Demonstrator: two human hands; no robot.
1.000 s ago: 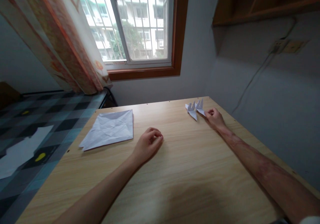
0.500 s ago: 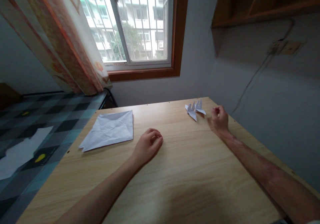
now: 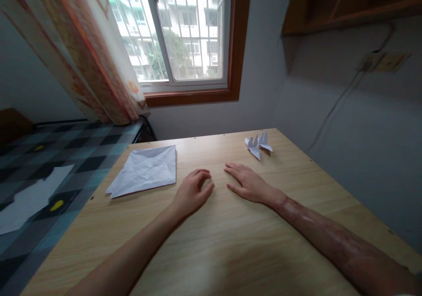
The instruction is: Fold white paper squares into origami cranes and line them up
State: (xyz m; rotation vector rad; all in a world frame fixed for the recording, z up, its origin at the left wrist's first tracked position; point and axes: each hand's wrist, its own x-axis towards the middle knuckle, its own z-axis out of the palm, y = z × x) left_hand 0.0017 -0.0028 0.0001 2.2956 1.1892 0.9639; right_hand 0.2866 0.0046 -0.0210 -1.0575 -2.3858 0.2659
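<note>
My left hand [image 3: 194, 189] rests on the wooden table [image 3: 211, 243], fingers loosely curled with a gap between thumb and forefinger, holding nothing. To its left lies a stack of creased white paper sheets [image 3: 148, 170]. My right hand [image 3: 247, 182] lies palm down on the table, its fingers stretched toward my left hand and nothing in it. Two white origami cranes [image 3: 254, 146] stand close together near the far right corner, a little beyond my right hand and apart from it.
On the left, a bed with a checked cover [image 3: 85, 155] adjoins the table, with torn-looking white paper [image 3: 36, 197] on it. A curtain [image 3: 108, 67] hangs by the barred window [image 3: 191, 32]. At upper right are a wooden shelf [image 3: 323, 23] and a wall socket [image 3: 374, 62] with a cord.
My right hand has moved left from beside the cranes to the table's middle, and its curled fingers have straightened. My left hand has stayed in place, its thumb and forefinger slightly farther apart.
</note>
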